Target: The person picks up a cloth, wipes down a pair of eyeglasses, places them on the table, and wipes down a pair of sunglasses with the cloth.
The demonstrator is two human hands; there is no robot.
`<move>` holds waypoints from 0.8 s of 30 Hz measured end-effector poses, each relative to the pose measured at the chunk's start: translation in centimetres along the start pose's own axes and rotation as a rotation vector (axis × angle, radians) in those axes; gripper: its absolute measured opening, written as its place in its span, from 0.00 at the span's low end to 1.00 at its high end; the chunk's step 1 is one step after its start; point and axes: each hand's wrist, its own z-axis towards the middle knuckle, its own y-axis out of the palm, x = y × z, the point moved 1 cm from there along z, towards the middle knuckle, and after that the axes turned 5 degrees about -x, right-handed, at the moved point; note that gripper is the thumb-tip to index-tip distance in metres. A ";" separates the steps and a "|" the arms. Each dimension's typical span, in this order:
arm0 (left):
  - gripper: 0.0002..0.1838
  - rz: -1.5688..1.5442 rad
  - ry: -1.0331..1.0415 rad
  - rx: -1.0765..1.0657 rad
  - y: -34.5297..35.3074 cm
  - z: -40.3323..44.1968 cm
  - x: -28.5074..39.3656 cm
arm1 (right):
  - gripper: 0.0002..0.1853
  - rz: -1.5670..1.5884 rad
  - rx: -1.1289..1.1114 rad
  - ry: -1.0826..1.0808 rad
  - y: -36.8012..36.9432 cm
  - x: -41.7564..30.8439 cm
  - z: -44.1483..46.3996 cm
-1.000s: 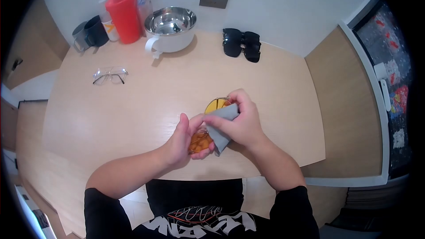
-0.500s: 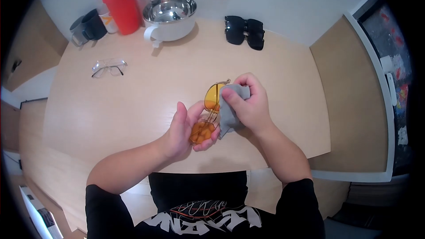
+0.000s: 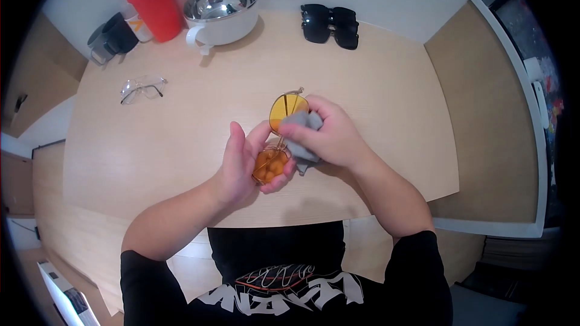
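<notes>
My left hand point(image 3: 243, 160) holds a pair of yellow-orange tinted sunglasses point(image 3: 287, 107) with a thin metal frame. The lower lens lies over my left fingers, which show through it, and my left thumb points up, apart from the frame. A grey cloth point(image 3: 303, 139) is bunched in my right hand point(image 3: 329, 131), its thumb pressing the cloth at the bridge and the lower edge of the upper lens. Some right fingers are hidden behind the cloth and that lens.
Clear-lens glasses point(image 3: 143, 89) lie on the table point(image 3: 151, 163) at left. Dark sunglasses point(image 3: 330, 26) rest near the wall. At the back left stand a steel-lined white bowl point(image 3: 225, 27), a red jug point(image 3: 155, 7) and dark mugs point(image 3: 119, 34). A panel point(image 3: 489, 115) borders the right side.
My right hand has moved the cloth down and left from beside the upper lens to the bridge, so more of that lens shows. The whole view has shifted slightly.
</notes>
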 end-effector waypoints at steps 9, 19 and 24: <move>0.53 -0.040 0.046 -0.111 0.2 0.0 -0.5 | 0.17 0.095 0.115 -0.006 -0.8 -0.9 -0.3; 0.54 -0.009 0.044 -0.061 0.2 -0.2 0.1 | 0.18 0.168 0.143 0.030 -0.9 -1.4 -0.6; 0.53 -0.015 0.089 -0.050 -0.4 -0.1 -0.1 | 0.22 -0.096 -0.129 0.042 0.6 0.2 -0.4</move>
